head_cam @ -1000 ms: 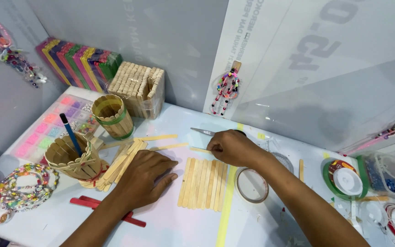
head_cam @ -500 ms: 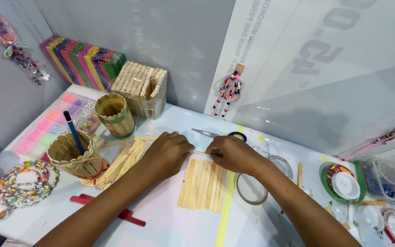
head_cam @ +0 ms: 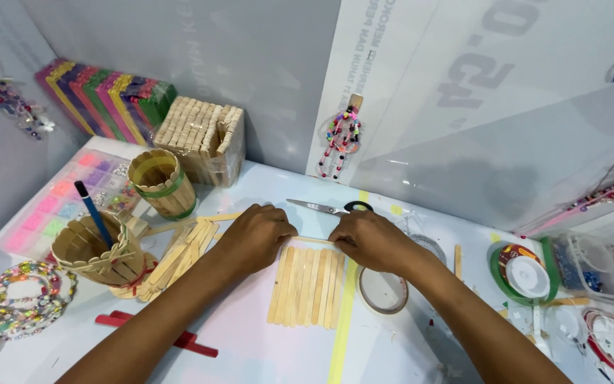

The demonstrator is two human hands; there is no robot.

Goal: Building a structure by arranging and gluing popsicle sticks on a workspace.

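Both hands are now pressing down at the top edge of the row of sticks (head_cam: 307, 284) on the desk (head_cam: 250, 355); the left hand (head_cam: 257, 238), moved over, and right hand (head_cam: 371, 240) are seemingly pinching one thin stick.

A clear-wrapped pack of wooden sticks (head_cam: 204, 139) stands at the table's back edge, against the grey wall. Left of it leans a row of coloured stick packs (head_cam: 108, 96). A white sheet with grey lettering (head_cam: 463, 78) covers the wall at right.

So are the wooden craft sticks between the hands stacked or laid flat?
Laid flat: the pale wooden craft sticks lie side by side in one row on the white table.
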